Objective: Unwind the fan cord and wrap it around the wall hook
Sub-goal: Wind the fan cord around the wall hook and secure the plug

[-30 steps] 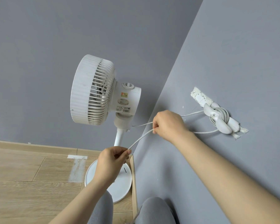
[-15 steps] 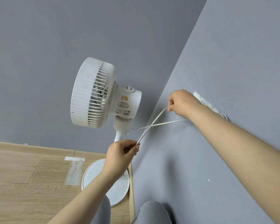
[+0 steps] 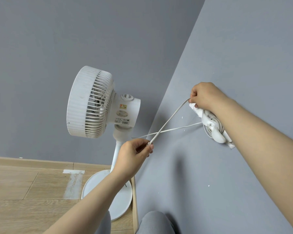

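Note:
A white pedestal fan (image 3: 91, 102) stands in the room's corner on a round base (image 3: 115, 201). Its thin white cord (image 3: 167, 123) runs taut between my two hands and crosses a second strand (image 3: 176, 128) that leads from the fan's neck to the white wall hook (image 3: 215, 130). Several cord loops lie coiled around that hook, which is taped to the right wall. My left hand (image 3: 134, 156) pinches the cord's lower end near the fan pole. My right hand (image 3: 205, 97) pinches the cord just above the hook's upper end, my forearm partly covering the hook.
Grey walls meet in the corner behind the fan. A wooden floor (image 3: 24, 191) with a strip of white tape (image 3: 73, 183) lies at the lower left, edged by a wooden skirting board. My grey-trousered knees (image 3: 156, 222) are at the bottom.
My right hand rose with the cord from left of the hook to above its upper end. The two strands now cross. My left hand lifted slightly, still pinching the cord.

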Motion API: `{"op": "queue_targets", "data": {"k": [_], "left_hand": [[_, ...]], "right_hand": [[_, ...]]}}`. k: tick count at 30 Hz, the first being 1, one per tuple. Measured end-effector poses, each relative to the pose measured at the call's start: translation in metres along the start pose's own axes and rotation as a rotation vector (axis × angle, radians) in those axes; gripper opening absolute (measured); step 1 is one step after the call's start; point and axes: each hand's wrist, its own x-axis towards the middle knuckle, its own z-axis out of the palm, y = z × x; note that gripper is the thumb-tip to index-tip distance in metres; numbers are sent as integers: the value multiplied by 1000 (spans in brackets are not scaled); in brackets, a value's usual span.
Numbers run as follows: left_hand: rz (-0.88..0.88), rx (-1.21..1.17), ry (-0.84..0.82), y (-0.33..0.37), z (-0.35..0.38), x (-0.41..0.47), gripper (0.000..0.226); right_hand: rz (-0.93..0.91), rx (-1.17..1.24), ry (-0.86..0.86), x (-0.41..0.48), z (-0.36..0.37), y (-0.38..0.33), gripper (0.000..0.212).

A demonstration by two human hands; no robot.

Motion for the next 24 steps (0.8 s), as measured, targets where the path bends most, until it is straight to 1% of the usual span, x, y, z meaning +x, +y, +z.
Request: {"op": "queue_targets", "data": {"k": [1,4,6,9,13,18,20,24], "left_hand": [[12,7,-1,3,1,1,12],[34,13,2,9,2,4,13],[43,12,5,13,3,5,13],[50,5,-1,19,3,4,12],[64,-3,-3,24,5,-2,11],[79,-8,-12,30,4,-8,11],[83,-2,-15,32,2,-9,11],[93,19,-13,34,2,-14,12]], "right_hand": [[14,4,23,-1,-3,0,26],[61,34,88,-6,-12,1,9],[77,63,122,-12,-21,2,14],[94,158,192,-27,-31,3,7],[130,248,250,-52,-41,6,15],[148,376,304,-84,-46,13,7],[157,430,312,-98,-46,15,8],[158,434,341,-123,-42,19,9]]}}
